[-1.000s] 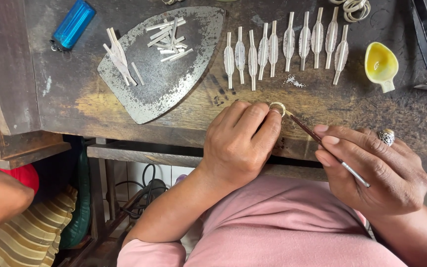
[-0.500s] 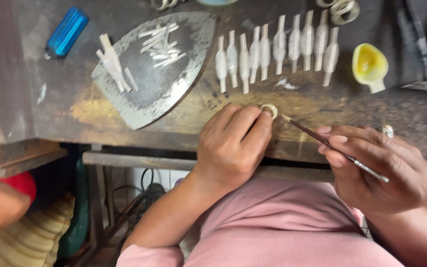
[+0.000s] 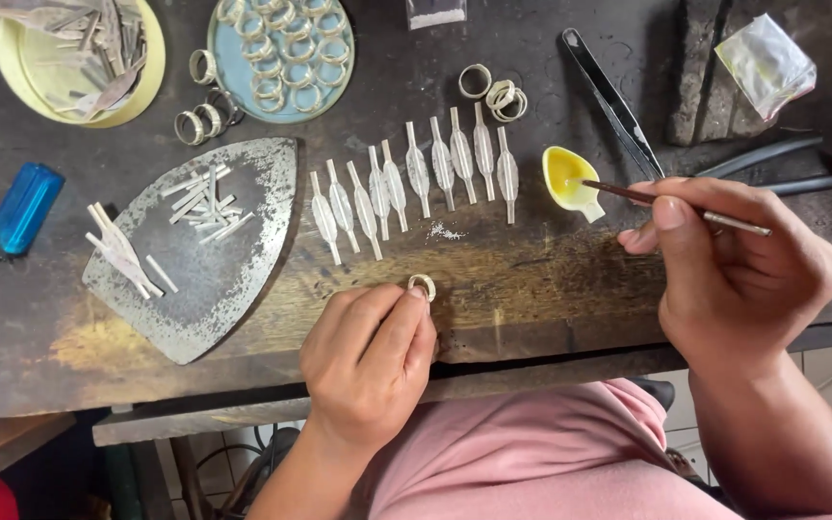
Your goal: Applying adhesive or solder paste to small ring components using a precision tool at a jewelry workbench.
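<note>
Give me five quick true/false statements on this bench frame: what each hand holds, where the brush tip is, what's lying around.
1. The left hand pinches a small metal ring at the bench edge. True.
2. The right hand holds tweezers. False: it holds a thin brush; the dark tweezers lie untouched on the bench.
3. The brush tip sits in the small yellow dish. True.
4. The blue lighter lies right of the yellow dish. False: it lies at the far left, beside the flat iron-shaped metal plate.
5. The row of flat leaf-shaped metal pieces is stacked on the round blue plate. False: they lie side by side on the bench; the plate holds rings.
</note>
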